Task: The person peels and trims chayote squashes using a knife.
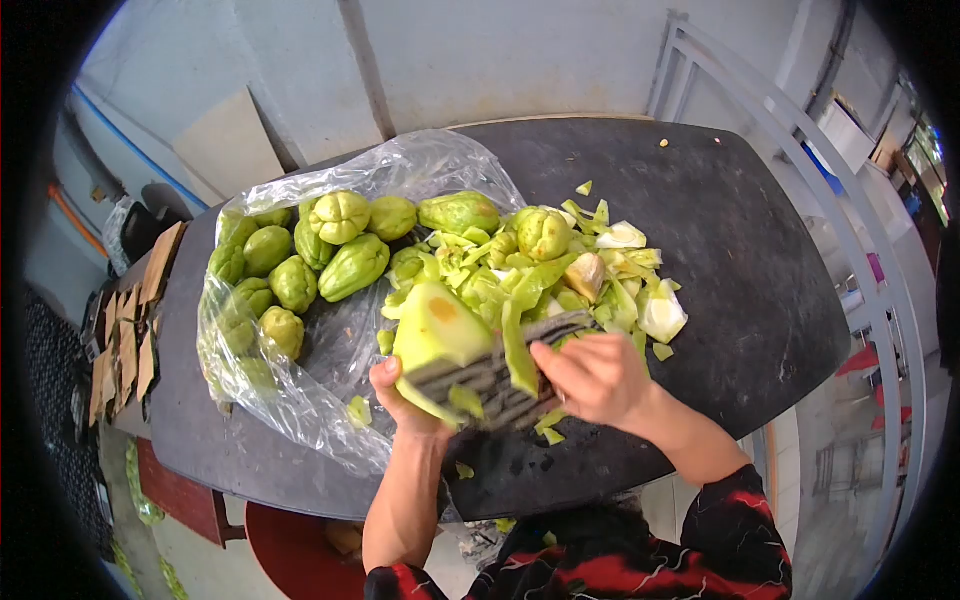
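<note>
My left hand (pixel 410 400) is closed around the lower left side of a large, smooth, pale-green peeled vegetable (pixel 440 325) with a brownish spot. It is tilted above the table's front part. My right hand (pixel 598 378) is closed in a fist just to the right; what its fingers grip is hidden. A long strip of green peel (pixel 516 345) hangs between the hands. Below it, a grey-and-black striped cloth (pixel 490 385) appears blurred. Peelings (pixel 480 270) lie heaped behind, with an unpeeled chayote (pixel 544 234) on top.
Several whole green chayotes (pixel 354 268) lie in and around an open clear plastic bag (pixel 300 420) on the left of the dark table (pixel 720 270). White cut pieces (pixel 662 312) sit among the peelings. Below the front edge is a red tub (pixel 290 555). A metal railing (pixel 850 190) runs along the right.
</note>
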Action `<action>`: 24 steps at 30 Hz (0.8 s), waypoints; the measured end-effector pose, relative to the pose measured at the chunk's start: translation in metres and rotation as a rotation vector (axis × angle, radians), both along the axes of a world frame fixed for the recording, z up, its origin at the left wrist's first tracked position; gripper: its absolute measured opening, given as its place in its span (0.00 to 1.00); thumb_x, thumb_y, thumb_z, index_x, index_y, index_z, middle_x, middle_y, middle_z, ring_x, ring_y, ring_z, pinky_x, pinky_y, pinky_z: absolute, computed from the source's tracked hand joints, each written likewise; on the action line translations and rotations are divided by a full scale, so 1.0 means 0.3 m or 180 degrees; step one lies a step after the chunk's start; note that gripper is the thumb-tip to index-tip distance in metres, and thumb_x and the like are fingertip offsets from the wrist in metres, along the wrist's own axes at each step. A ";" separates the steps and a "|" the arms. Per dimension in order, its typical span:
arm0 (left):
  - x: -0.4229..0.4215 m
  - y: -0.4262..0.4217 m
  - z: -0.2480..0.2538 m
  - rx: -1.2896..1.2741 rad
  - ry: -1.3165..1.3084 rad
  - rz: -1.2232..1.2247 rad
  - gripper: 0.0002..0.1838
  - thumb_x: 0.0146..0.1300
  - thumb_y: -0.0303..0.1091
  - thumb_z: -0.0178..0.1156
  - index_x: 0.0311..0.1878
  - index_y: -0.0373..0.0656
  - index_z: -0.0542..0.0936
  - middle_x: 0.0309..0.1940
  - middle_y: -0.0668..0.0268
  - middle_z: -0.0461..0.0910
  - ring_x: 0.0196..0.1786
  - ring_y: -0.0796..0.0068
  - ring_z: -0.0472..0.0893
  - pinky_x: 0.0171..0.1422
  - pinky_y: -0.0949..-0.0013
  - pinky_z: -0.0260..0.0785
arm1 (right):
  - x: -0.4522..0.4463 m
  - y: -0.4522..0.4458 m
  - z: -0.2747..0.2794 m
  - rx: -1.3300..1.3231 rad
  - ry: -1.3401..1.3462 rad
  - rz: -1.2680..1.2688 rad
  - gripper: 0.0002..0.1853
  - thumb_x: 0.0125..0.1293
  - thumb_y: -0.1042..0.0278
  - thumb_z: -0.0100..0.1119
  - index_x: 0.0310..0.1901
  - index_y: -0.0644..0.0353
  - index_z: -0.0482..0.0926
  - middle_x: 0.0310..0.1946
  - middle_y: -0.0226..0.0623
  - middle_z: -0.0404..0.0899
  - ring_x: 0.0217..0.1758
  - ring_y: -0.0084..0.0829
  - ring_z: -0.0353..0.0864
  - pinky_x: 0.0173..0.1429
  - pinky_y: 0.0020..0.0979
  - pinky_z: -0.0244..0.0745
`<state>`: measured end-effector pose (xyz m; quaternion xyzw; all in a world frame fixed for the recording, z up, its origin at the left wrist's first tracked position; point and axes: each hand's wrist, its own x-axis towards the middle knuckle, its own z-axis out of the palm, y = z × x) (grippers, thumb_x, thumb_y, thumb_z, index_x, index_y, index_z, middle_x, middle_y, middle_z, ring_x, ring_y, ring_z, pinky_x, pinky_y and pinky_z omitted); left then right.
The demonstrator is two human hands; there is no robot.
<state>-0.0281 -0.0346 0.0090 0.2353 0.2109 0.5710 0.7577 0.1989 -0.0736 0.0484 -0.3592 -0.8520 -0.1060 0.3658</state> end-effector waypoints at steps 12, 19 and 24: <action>0.012 -0.008 -0.017 0.0192 -0.0007 -0.0395 0.50 0.49 0.63 0.59 0.71 0.38 0.68 0.56 0.53 0.79 0.57 0.55 0.81 0.58 0.54 0.78 | 0.050 0.075 -0.059 -0.0144 -0.0018 -0.0549 0.16 0.49 0.77 0.64 0.43 0.68 0.83 0.22 0.34 0.83 0.21 0.30 0.83 0.25 0.32 0.77; -0.010 0.003 -0.030 -0.0141 -0.0501 -0.0455 0.47 0.48 0.57 0.60 0.70 0.36 0.70 0.58 0.50 0.79 0.57 0.52 0.80 0.63 0.52 0.75 | -0.001 -0.023 0.004 -0.0131 0.0074 0.0012 0.19 0.48 0.75 0.65 0.45 0.69 0.83 0.21 0.31 0.79 0.23 0.29 0.82 0.26 0.32 0.76; -0.018 -0.001 -0.039 0.0095 -0.0318 -0.0354 0.47 0.49 0.55 0.61 0.70 0.35 0.68 0.58 0.50 0.79 0.57 0.52 0.80 0.64 0.52 0.75 | 0.001 -0.016 0.007 -0.0144 -0.0015 -0.0097 0.17 0.50 0.76 0.63 0.44 0.69 0.83 0.20 0.31 0.78 0.21 0.29 0.81 0.26 0.32 0.77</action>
